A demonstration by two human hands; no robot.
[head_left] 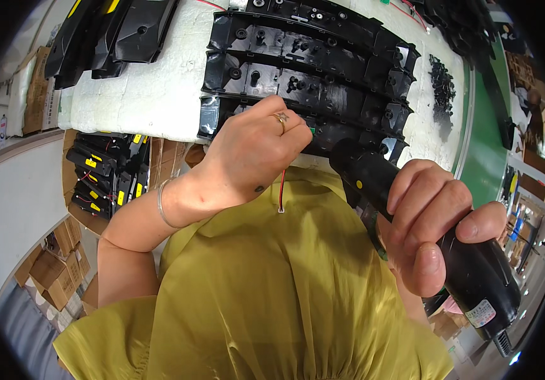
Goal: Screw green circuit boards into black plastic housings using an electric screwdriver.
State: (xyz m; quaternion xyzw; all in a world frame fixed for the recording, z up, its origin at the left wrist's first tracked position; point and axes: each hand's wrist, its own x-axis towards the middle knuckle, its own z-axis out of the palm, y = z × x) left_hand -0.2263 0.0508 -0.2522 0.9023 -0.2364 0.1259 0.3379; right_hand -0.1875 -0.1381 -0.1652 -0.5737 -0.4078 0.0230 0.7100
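Note:
My left hand [253,149] is closed, its fingertips pressed down at the nearest black plastic housing [209,117]. What those fingers pinch is hidden; a bit of green [312,131] shows beside them. From under this hand a thin red and black wire [282,187] hangs toward me, ending in a small white connector. My right hand [428,218] is wrapped round a black electric screwdriver [483,278]. The tool slants with its front end over the same housing, right of my left hand; its tip is out of sight.
More black housings [329,92] lie in rows beyond on a white padded surface [139,101]. Finished-looking black covers [142,31] lie far left. A heap of small black parts [442,95] sits at right. Below left stands a cardboard box [95,221] of black units with yellow labels.

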